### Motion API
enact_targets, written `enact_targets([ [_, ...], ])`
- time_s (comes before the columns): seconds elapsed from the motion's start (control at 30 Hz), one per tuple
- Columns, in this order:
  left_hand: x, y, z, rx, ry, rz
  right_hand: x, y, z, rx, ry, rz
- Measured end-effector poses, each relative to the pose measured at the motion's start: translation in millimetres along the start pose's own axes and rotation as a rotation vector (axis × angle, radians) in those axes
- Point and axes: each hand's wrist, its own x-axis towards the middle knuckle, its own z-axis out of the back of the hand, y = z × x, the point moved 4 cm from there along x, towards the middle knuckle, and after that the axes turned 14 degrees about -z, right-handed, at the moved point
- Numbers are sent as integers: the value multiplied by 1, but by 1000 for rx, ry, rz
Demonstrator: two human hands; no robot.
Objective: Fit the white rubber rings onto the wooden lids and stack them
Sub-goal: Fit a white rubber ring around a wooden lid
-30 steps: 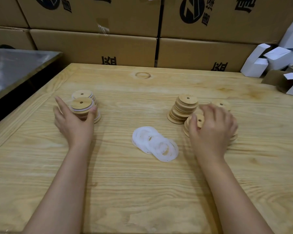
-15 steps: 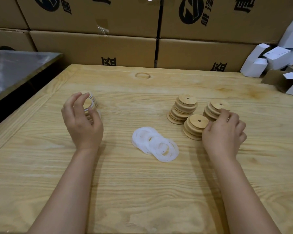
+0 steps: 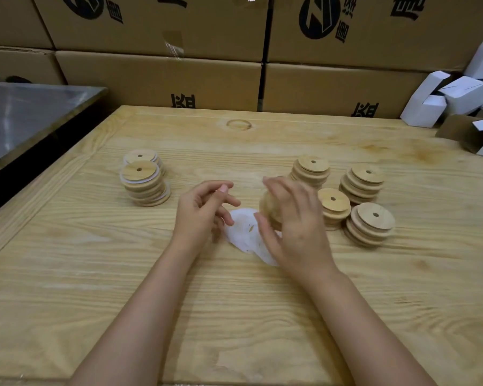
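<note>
A pile of white rubber rings (image 3: 242, 229) lies in the middle of the wooden table (image 3: 234, 307). My right hand (image 3: 294, 224) grips one wooden lid (image 3: 270, 208) just above the pile's right side; the lid is blurred. My left hand (image 3: 202, 211) hovers over the pile's left edge with loosely curled fingers and holds nothing. Two stacks of lids with white rings fitted (image 3: 145, 185) stand at the left. Several stacks of bare wooden lids (image 3: 364, 181) stand at the right.
Big cardboard cartons (image 3: 162, 79) wall off the far side of the table. Small white boxes (image 3: 443, 98) lie at the back right corner. A metal surface (image 3: 26, 112) lies beyond the table's left edge.
My left hand left the ringed stacks and came right to the ring pile. My right hand took a lid from the right stacks and carried it left over the rings.
</note>
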Motion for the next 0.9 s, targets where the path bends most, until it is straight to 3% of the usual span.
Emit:
enact_targets([
  [0.1, -5, 8, -8, -215, 176, 173, -6, 9, -11, 33, 106, 75],
  [0.2, -12, 12, -17, -236, 342, 228, -8, 12, -17, 37, 189, 105],
  [0.3, -12, 10, -21, -257, 317, 235, -3, 2, -10, 121, 206, -13],
  [0.47, -10, 9, -23, -297, 237, 232, 8, -29, 9, 229, 41, -399],
  [0.57, -8, 9, -22, -300, 210, 218, 10, -46, 4, 40, 260, -537],
  [0.7, -9, 9, -23, -284, 258, 200, 2, -53, -8, -177, 615, -488],
  [0.8, -8, 8, -23, -268, 271, 158, -1, -51, -13, -205, 651, -489],
  [0.9, -7, 7, -23, -261, 265, 128, 0, -55, -11, -79, 636, -556],
])
